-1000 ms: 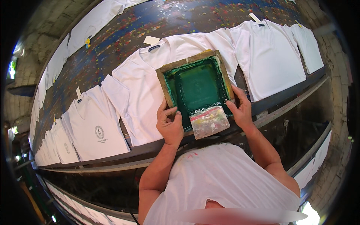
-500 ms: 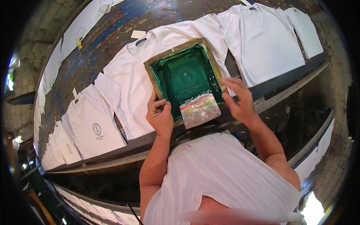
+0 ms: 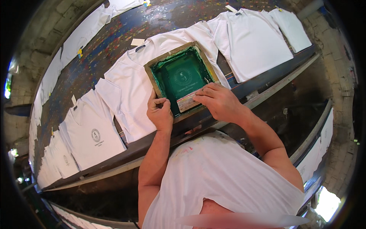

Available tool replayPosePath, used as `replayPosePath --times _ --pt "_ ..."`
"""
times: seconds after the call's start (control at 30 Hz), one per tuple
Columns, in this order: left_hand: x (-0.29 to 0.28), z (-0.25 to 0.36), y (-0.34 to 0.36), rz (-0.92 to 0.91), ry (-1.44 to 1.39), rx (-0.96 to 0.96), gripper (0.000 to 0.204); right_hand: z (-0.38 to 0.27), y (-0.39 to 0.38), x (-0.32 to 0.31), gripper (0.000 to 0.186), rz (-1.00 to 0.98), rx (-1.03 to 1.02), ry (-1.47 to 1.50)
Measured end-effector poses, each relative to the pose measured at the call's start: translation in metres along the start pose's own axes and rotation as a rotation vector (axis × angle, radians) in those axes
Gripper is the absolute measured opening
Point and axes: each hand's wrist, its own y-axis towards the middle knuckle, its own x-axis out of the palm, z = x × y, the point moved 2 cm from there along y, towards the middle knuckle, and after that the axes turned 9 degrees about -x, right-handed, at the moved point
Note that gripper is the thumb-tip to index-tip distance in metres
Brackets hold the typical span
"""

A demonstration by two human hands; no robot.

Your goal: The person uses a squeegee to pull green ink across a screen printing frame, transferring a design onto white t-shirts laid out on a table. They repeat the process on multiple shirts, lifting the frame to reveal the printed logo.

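- The wooden-framed green screen (image 3: 170, 54) lies over a white shirt (image 3: 134, 114) on the near side of the table (image 3: 114, 40).
- I see the left hand (image 3: 161, 114) curled against its left side, gripping.
- The right hand (image 3: 218, 100) grasps the squeegee (image 3: 186, 104) inside.
- A printed shirt (image 3: 89, 149) lies left.

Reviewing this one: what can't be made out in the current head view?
All in the head view:
- The middle of the white shirt: hidden by the wooden screen frame.
- The right part of the paint-stained squeegee: covered by the right hand.
- The rest of the top-left shirt: cut off by the upper edge.
- Details on the far-left shirts: too small, squeezed by the fisheye rim.
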Motion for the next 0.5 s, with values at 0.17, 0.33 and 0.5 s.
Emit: replayPosePath --times 0.17,0.33,0.5 --pt "-0.005 -0.014 0.004 0.023 0.126 -0.014 0.003 0.003 0.005 0.001 0.037 -0.149 0.063 -0.049" --pt "-0.005 -0.021 0.007 0.024 0.193 -0.029 0.011 0.007 0.002 0.004 0.033 -0.181 0.059 0.001" --pt "-0.002 0.004 0.004 0.001 0.385 0.108 0.043 0.035 0.018 -0.006 0.031 -0.281 0.122 0.093"
